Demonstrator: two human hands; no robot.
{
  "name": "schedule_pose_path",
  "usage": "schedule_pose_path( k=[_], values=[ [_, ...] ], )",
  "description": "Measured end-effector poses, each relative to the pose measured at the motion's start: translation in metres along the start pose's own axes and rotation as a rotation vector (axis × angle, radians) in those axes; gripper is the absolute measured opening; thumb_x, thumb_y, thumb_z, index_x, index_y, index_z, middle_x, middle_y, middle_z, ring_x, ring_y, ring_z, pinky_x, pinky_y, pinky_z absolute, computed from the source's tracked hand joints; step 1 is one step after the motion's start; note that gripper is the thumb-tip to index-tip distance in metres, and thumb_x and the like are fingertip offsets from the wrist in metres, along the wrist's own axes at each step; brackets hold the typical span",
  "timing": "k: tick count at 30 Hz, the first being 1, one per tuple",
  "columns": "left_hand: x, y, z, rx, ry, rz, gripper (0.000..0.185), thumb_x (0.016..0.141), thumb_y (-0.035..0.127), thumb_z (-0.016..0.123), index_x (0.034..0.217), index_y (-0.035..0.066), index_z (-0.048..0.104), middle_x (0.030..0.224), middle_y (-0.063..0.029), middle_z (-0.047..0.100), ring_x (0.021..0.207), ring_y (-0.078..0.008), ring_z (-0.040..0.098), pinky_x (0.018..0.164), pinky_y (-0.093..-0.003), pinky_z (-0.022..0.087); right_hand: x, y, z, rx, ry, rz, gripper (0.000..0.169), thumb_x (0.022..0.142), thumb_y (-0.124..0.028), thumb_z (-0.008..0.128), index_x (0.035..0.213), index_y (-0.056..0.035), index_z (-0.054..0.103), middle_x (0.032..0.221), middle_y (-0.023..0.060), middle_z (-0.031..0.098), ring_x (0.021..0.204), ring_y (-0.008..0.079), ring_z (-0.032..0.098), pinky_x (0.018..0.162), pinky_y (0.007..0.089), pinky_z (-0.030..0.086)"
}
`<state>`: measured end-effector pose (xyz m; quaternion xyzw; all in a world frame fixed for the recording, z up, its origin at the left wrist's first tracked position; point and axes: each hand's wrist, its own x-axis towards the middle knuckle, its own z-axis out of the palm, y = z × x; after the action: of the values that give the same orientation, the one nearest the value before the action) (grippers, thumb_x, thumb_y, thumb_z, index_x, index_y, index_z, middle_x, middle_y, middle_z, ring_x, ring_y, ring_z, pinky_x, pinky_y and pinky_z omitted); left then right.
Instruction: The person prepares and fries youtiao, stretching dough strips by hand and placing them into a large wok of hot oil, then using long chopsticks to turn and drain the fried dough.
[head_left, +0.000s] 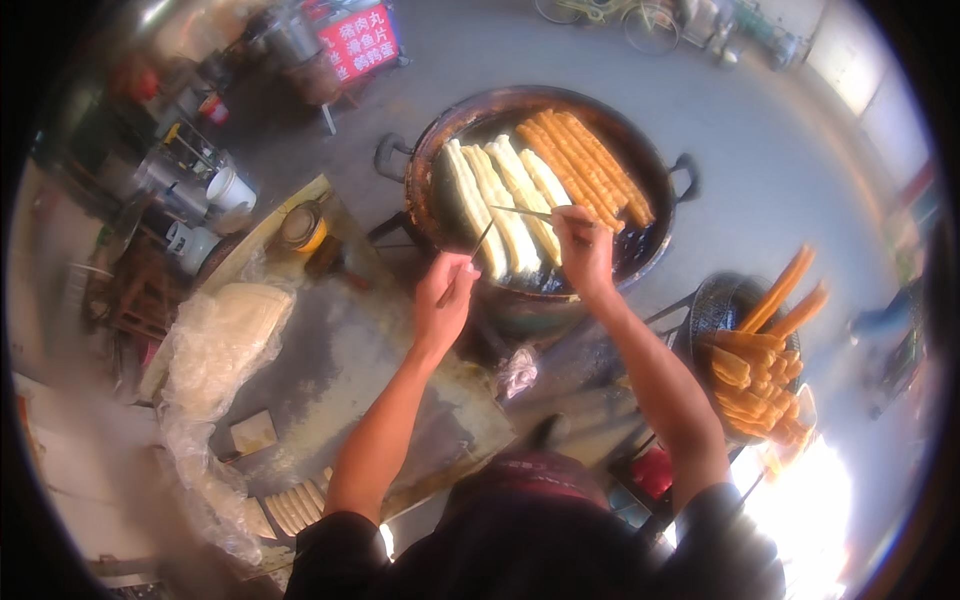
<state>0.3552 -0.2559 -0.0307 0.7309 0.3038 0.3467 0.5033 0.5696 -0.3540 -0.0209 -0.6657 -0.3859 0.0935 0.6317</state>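
A large round frying pan (499, 96) of dark oil stands before me. Several pale dough sticks (480, 202) float on its left side, side by side. Several golden-brown fried dough sticks (577, 157) lie together at its far right. My left hand (446, 296) grips a thin stick (483, 238) whose tip is over the pale dough. My right hand (583, 247) holds another thin stick (521, 212), pointing left across the pale sticks. Whether either tip touches the dough, I cannot tell.
At right, a wire basket (701, 322) holds a heap of fried dough (754, 382). The worktable (330, 375) on my left bears a dough slab (232, 322) under plastic film, cut dough strips (296, 506) and a scraper-like block (253, 433). Pan handles (390, 156) jut out sideways.
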Motion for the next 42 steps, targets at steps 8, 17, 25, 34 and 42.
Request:
schedule_pose_path(
  k=[8, 17, 25, 34, 42],
  values=[
    [0.004, -0.025, -0.004, -0.082, -0.123, -0.112, 0.02, 0.106, 0.019, 0.055, 0.112, 0.001, 0.06, 0.098, -0.0086, 0.072, 0.07, -0.0059, 0.054, 0.065, -0.0233, 0.047, 0.003, 0.037, 0.006, -0.123, -0.065, -0.098, 0.01, 0.096, -0.008, 0.066, 0.1, 0.0001, 0.071, 0.099, 0.0146, 0.072, 0.08, 0.025, 0.071, 0.07, 0.0352, 0.055],
    [0.015, -0.045, -0.005, -0.044, 0.176, 0.006, 0.019, 0.103, 0.019, 0.056, 0.108, 0.001, 0.061, 0.092, -0.0075, 0.071, 0.079, -0.0114, 0.063, 0.069, -0.0262, 0.049, -0.026, -0.01, 0.015, -0.056, -0.118, -0.16, 0.012, 0.096, -0.002, 0.065, 0.107, -0.005, 0.066, 0.102, 0.0156, 0.067, 0.083, 0.0331, 0.07, 0.07, 0.0379, 0.056],
    [0.02, -0.03, 0.004, -0.128, 0.097, -0.096, 0.021, 0.104, 0.021, 0.056, 0.108, 0.001, 0.062, 0.092, -0.0084, 0.071, 0.08, -0.0119, 0.064, 0.069, -0.029, 0.051, -0.015, 0.015, 0.031, 0.002, -0.082, -0.085, 0.01, 0.096, -0.002, 0.064, 0.104, -0.0017, 0.07, 0.101, 0.0159, 0.068, 0.084, 0.0261, 0.071, 0.074, 0.0355, 0.058],
    [0.03, -0.043, 0.013, 0.022, 0.04, -0.074, 0.021, 0.105, 0.02, 0.055, 0.109, 0.0, 0.061, 0.091, -0.0075, 0.072, 0.066, -0.0063, 0.054, 0.064, -0.0228, 0.047, 0.001, 0.006, -0.027, -0.049, 0.123, -0.055, 0.013, 0.096, -0.006, 0.068, 0.107, 0.0005, 0.07, 0.092, 0.0103, 0.074, 0.086, 0.0155, 0.072, 0.076, 0.0302, 0.056],
    [0.048, -0.041, 0.034, -0.115, -0.122, 0.066, 0.021, 0.105, 0.018, 0.055, 0.114, 0.0, 0.06, 0.096, -0.008, 0.072, 0.075, -0.0065, 0.06, 0.066, -0.0239, 0.049, 0.021, 0.054, -0.04, -0.013, 0.182, 0.037, 0.015, 0.096, -0.013, 0.069, 0.104, -0.0002, 0.071, 0.087, 0.0112, 0.075, 0.084, 0.014, 0.071, 0.073, 0.0292, 0.054]
  ],
)
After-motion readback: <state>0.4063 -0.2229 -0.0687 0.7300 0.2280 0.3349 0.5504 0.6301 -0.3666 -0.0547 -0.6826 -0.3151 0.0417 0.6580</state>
